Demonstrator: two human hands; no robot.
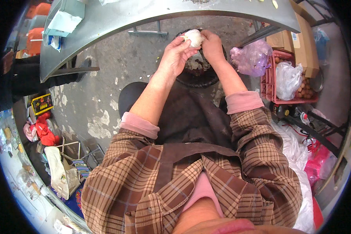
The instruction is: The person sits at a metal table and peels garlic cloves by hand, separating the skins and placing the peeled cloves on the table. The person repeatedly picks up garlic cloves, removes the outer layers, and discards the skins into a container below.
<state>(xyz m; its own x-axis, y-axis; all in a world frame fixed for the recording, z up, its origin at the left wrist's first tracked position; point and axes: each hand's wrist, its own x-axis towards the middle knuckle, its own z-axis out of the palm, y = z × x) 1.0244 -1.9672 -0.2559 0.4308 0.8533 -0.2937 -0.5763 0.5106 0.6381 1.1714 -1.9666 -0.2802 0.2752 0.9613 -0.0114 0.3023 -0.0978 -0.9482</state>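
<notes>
A white garlic bulb [194, 38] with a short pale stem rests in the fingers of my left hand [177, 52]. My right hand [211, 44] touches the bulb's right side with its fingertips, which are partly hidden behind it. Below both hands stands a black bin [196, 84] on the concrete floor. Pale papery peelings [197, 63] lie inside it, partly covered by my hands and wrists.
A metal table [163, 8] curves across the front, with a tissue box [65, 17] at its left. To the right are a purple bag [253, 57], a red crate [264, 79] with round brown items, and cardboard boxes [305, 44]. A person's dark-clothed leg [26, 76] shows at left.
</notes>
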